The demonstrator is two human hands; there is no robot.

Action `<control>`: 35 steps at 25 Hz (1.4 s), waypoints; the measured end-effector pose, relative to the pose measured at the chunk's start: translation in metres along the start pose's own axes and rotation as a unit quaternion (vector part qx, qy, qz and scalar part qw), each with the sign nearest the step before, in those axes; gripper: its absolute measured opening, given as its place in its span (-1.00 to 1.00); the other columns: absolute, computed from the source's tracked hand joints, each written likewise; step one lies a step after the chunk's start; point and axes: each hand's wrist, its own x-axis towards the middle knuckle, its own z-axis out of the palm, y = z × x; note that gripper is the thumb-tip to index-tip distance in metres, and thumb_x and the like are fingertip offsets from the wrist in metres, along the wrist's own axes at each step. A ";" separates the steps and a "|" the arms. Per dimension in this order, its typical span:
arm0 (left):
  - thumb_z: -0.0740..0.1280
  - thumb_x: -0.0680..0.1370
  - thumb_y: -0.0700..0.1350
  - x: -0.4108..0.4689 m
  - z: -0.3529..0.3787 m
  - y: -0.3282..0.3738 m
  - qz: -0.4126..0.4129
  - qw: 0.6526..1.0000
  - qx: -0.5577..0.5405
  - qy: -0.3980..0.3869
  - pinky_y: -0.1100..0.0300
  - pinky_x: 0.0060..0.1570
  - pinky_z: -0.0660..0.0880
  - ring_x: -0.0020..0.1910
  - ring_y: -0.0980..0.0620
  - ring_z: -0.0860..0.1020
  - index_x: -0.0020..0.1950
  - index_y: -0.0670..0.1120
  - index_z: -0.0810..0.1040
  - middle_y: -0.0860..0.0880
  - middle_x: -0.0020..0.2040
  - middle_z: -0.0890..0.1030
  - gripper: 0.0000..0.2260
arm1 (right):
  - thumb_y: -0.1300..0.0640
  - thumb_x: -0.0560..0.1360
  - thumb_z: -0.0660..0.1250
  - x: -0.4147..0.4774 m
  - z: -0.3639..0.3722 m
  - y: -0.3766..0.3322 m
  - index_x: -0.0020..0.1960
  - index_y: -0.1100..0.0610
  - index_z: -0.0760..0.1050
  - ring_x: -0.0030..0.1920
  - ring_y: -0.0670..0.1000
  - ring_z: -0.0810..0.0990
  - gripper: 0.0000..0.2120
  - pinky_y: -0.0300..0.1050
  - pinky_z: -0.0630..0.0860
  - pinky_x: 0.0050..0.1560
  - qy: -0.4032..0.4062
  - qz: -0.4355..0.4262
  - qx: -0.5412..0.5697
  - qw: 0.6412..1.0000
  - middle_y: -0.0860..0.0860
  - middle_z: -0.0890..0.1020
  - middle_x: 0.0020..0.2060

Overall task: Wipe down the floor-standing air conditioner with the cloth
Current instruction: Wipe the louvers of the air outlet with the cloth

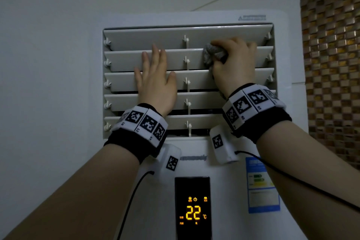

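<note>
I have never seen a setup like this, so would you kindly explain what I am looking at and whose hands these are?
There is no robot here: a person wears a camera on the head, so this single picture looks along their own arms. In front stands a white air conditioner, its display showing 22. The left hand lies flat on the vent slats; the right hand grips a bunched grey cloth against a slat further right. The patterned wristbands with cables probably help track the hands.
</note>
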 end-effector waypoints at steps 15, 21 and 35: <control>0.06 0.63 -0.04 -0.001 -0.008 -0.013 0.006 0.999 0.034 0.010 0.03 0.45 -0.19 0.54 0.01 -0.17 0.57 -0.01 -0.05 0.03 0.57 -0.13 -0.47 | -0.09 0.55 0.21 -0.008 0.011 -0.024 0.22 -0.07 0.52 0.23 0.11 0.32 -0.71 -0.04 0.32 0.21 -0.022 -0.025 0.008 0.999 -0.03 0.52 0.19; 0.02 0.64 -0.01 0.006 -0.026 -0.033 -0.036 0.998 0.059 0.008 -0.14 0.40 -0.36 0.53 -0.06 -0.25 0.57 0.00 -0.04 0.06 0.57 -0.11 -0.49 | 0.08 0.55 0.25 -0.008 0.008 -0.023 0.23 -0.03 0.52 0.26 0.15 0.29 -0.74 -0.15 0.27 0.16 -0.005 0.008 -0.008 1.000 0.01 0.47 0.23; 0.01 0.64 -0.01 0.009 -0.044 -0.069 -0.022 0.996 0.087 0.012 -0.18 0.39 -0.34 0.52 -0.07 -0.29 0.56 0.07 0.01 0.07 0.57 -0.14 -0.53 | 0.17 0.53 0.24 -0.010 0.039 -0.078 0.25 0.02 0.51 0.25 0.13 0.31 -0.69 -0.10 0.31 0.21 -0.027 -0.038 -0.048 0.998 0.03 0.49 0.22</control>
